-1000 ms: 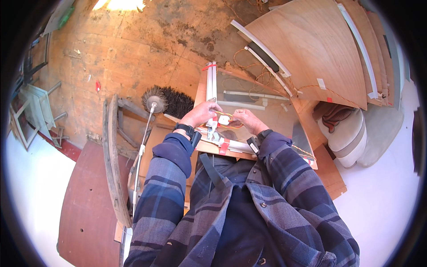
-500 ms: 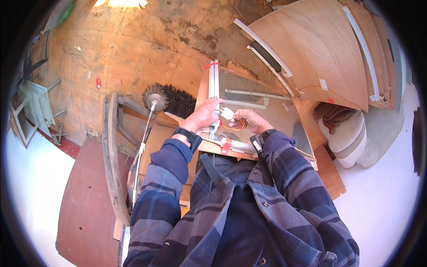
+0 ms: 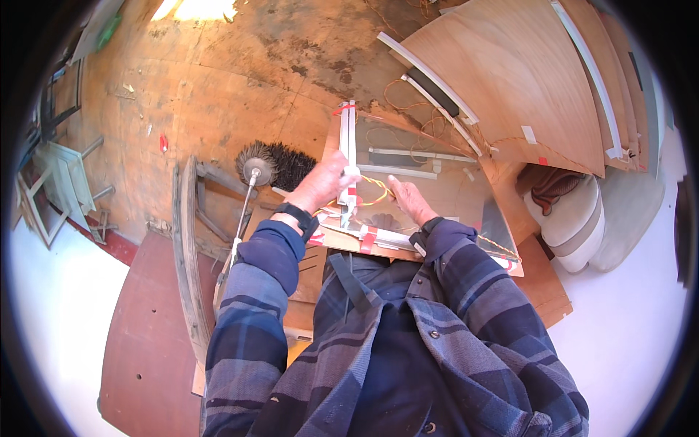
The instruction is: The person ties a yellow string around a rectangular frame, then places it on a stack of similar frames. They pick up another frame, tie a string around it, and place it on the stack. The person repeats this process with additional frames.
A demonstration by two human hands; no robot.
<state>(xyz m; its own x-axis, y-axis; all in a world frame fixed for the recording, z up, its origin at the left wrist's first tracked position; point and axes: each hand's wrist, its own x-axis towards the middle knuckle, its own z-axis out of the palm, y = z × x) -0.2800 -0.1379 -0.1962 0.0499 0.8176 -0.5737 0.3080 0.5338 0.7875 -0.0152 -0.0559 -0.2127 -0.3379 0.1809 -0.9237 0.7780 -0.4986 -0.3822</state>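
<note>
My left hand (image 3: pixel 320 183) is closed, with a small white plug (image 3: pixel 352 172) at its fingertips, over the white strips on the board. From the plug a twisted yellow and red wire (image 3: pixel 377 183) loops across to my right hand (image 3: pixel 412 201), whose fingers are pinched on it. Under both hands lies a wooden board with a glossy grey panel (image 3: pixel 437 193). White strips (image 3: pixel 349 135) run along its far left part, and another white strip (image 3: pixel 393 239) lies along the near edge, held with red tape (image 3: pixel 369 239).
Left of the board are a round brush on a rod (image 3: pixel 256 169), a black bristle brush (image 3: pixel 291 167) and a worn wooden frame (image 3: pixel 188 255). Large plywood sheets (image 3: pixel 510 80) lean at the far right. A cushioned seat (image 3: pixel 568 218) stands at the right, and glass-topped tables (image 3: pixel 62 171) at the left.
The white plug has moved left, from between my hands to my left fingertips over the strips. My right hand has shifted slightly, and the wire now stretches in a loop between both hands.
</note>
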